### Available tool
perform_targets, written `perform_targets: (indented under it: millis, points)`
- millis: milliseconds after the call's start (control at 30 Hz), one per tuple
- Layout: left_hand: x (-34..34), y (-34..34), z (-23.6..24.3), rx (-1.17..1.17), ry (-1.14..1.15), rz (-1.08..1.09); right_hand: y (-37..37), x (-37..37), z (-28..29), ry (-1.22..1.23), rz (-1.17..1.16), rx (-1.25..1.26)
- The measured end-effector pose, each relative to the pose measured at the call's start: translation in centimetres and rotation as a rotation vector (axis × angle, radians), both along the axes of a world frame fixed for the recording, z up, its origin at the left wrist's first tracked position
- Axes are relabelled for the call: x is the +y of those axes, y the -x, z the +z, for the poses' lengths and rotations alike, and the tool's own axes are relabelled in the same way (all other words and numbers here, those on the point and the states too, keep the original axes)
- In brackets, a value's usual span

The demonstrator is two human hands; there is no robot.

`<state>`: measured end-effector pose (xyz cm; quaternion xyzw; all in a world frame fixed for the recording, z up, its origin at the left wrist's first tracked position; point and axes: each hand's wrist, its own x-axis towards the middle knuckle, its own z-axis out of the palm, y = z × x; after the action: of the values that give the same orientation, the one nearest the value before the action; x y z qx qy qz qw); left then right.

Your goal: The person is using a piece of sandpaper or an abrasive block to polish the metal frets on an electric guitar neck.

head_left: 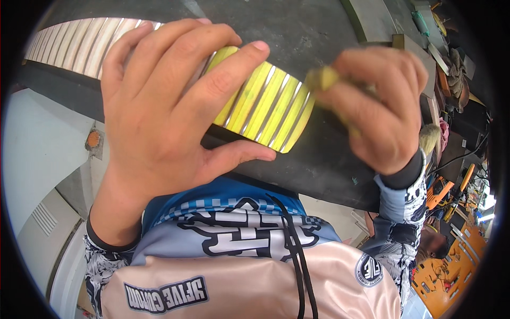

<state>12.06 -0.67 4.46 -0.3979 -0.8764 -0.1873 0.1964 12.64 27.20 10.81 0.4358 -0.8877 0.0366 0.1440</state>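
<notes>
A guitar neck (pixel 271 109) with bright metal frets lies slantwise across the dark bench. Its right end is coloured yellow, while the far left stretch is pale and whitish. My left hand (pixel 164 106) spans the middle of the neck from above, fingers spread over the fretboard and thumb along the near edge, gripping it. Just off the yellow end, my right hand (pixel 380 101) is closed, blurred by motion. Between its thumb and fingers it pinches a small yellow wad (pixel 324 78); whether this is cloth or sponge cannot be made out.
Grey bar-shaped blocks (pixel 367 20) sit at the back right of the black bench (pixel 281 26). Beyond my right wrist are a brush (pixel 428 137), an orange tool (pixel 440 192) and an orange board (pixel 462 266) carrying several tools. A pale panel (pixel 48 138) stands at left.
</notes>
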Motion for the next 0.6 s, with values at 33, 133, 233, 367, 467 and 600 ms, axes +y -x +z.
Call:
perform_targets:
  millis: [33, 133, 233, 367, 467, 600]
  points:
    - [0.0, 0.1, 0.0, 0.003, -0.001, 0.000, 0.4, 0.1, 0.3, -0.093, -0.075, 0.084]
    - [-0.2, 0.0, -0.1, 0.002, 0.001, -0.010, 0.4, 1.4, 1.0, 0.025, -0.145, 0.044]
    - [-0.3, 0.0, 0.1, 0.000, 0.016, -0.005, 0.5, 1.5, 1.6, 0.056, -0.121, -0.094]
    - [-0.3, -0.1, 0.2, -0.001, 0.028, -0.010, 0.5, 2.2, 0.5, 0.117, -0.041, -0.207]
    - [-0.2, -0.2, 0.3, -0.016, 0.037, 0.004, 0.7, 2.2, 0.3, 0.146, -0.001, -0.225]
    - [-0.3, -0.3, 0.2, -0.025, 0.025, 0.010, 0.5, 2.3, 0.0, 0.176, 0.015, -0.177]
